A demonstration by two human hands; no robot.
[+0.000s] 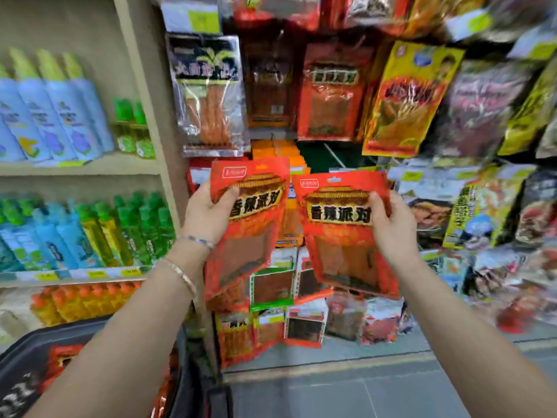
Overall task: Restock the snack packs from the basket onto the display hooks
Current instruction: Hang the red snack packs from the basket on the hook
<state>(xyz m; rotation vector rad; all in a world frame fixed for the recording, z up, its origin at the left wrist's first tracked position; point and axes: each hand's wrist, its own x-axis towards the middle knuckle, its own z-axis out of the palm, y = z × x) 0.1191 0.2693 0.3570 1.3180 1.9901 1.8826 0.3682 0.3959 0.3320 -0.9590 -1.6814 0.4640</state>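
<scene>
The display rack (pixel 331 92) carries hanging packs. The basket (pixel 45 342) sits lower left. The left snack pack (pixel 250 230) and right snack pack (pixel 343 236) are held up before the rack, pinched near their tops by the left hand (pixel 208 212) and right hand (pixel 391 227).

- Pale blue spray bottles (pixel 57 116) with yellow-green caps stand on the upper beige shelf (pixel 81 168).
- Small green bottles (pixel 132 128) stand just beside them.
- Green and blue bottles (pixel 90 230) fill the shelf below.
- Yellow price tags (pixel 96 274) line that shelf's edge.
- Grey tiled floor (pixel 361 393).
</scene>
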